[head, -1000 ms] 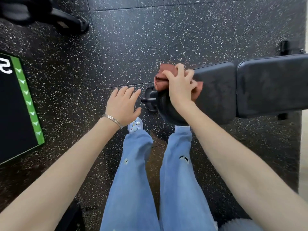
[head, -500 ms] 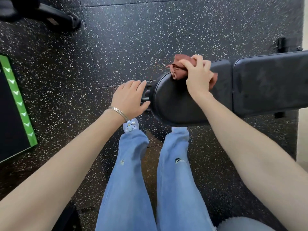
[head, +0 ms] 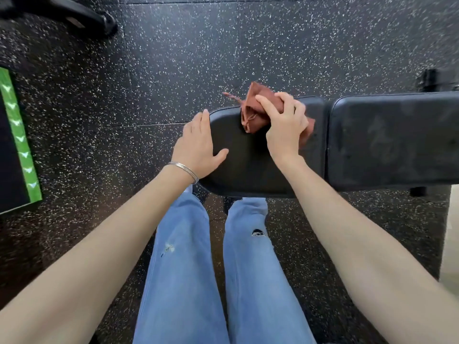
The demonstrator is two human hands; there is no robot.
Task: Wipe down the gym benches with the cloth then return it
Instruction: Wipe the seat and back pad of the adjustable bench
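So this is mid-wipe on the black padded gym bench, seen from the head camera looking straight down. The right hand has its fingers curled over a bunched rust-brown cloth and holds it down on the rounded seat pad, up toward the pad's 1 o'clock edge, with a loose corner of fabric sticking out past the rim. The left hand is flat with straight, relaxed fingers and holds nothing. It lies over the seat's 9 o'clock end, thumb reaching in over the vinyl. It's a bit blurry there, so I can't say for sure whether it's bearing down or just resting lightly.

The long rectangular back pad runs off to 3 o'clock and I'd guess it hasn't had its turn yet, so this looks like early days for the job.

If it were me doing this step: flatten that cloth out. Wadded up like that, only a small patch actually meets the pad. Spread it under the palm, then work in overlapping strokes from the 9 o'clock tip toward the seam at 3 o'clock, and don't skip the curved rim or the gap between the two pads, where I'd expect sweat to collect. The left hand is in a good place to steady the bench, but it should slide clear before the cloth gets there, otherwise you just wipe around it. Tuck that loose corner in too, so it doesn't drag on the speckled black rubber floor.
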